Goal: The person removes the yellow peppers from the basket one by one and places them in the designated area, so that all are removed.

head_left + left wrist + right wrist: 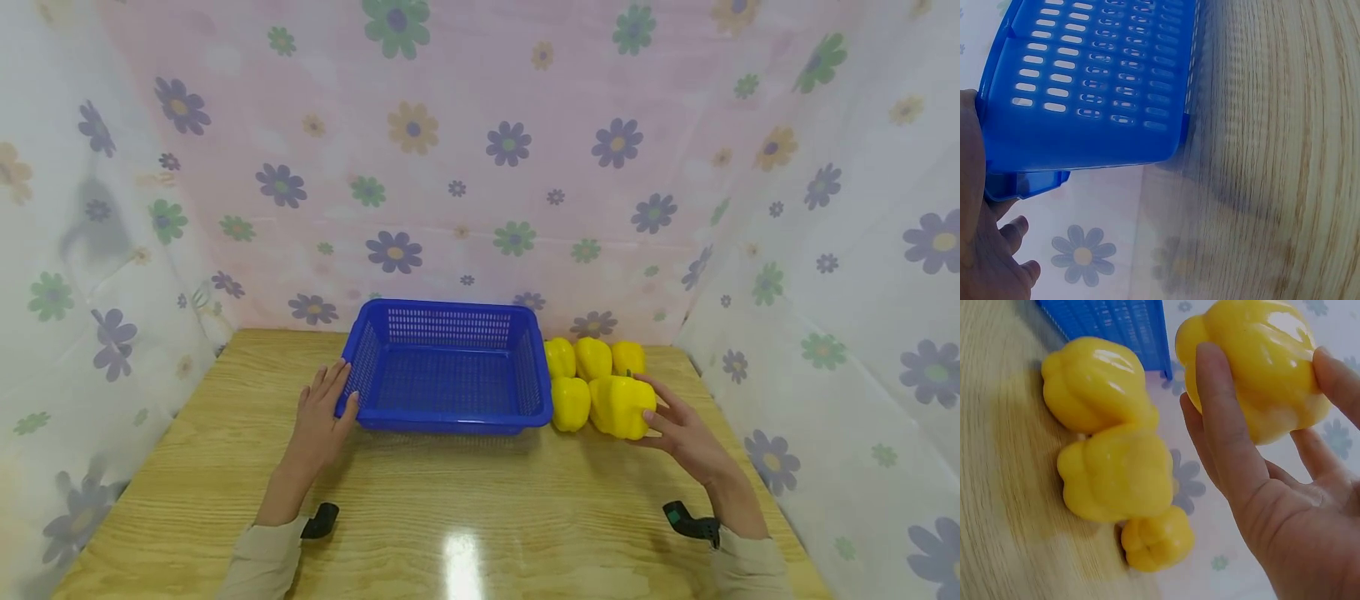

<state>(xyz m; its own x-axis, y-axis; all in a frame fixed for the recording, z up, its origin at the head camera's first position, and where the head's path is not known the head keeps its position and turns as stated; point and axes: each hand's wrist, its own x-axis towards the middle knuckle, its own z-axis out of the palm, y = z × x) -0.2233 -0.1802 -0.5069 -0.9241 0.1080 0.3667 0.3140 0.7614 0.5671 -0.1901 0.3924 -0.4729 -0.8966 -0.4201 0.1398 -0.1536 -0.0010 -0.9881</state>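
Note:
A yellow bell pepper (628,408) is in my right hand (693,442), gripped between thumb and fingers. The right wrist view has this pepper (1260,369) raised above other yellow bell peppers (1116,475) standing on the table. Left of them is a blue plastic basket (450,421) with slotted walls and nothing inside. My left hand (318,417) holds the basket's left rim near the front corner. In the left wrist view, the left hand's fingers (1013,234) show beyond the basket's rim (1025,184).
Several yellow bell peppers (592,358) stand in a cluster close to the basket's right side. The wooden table (420,508) ends at flower-patterned cloth (465,150) at the back and both sides. A black strap device (690,523) sits at the right wrist.

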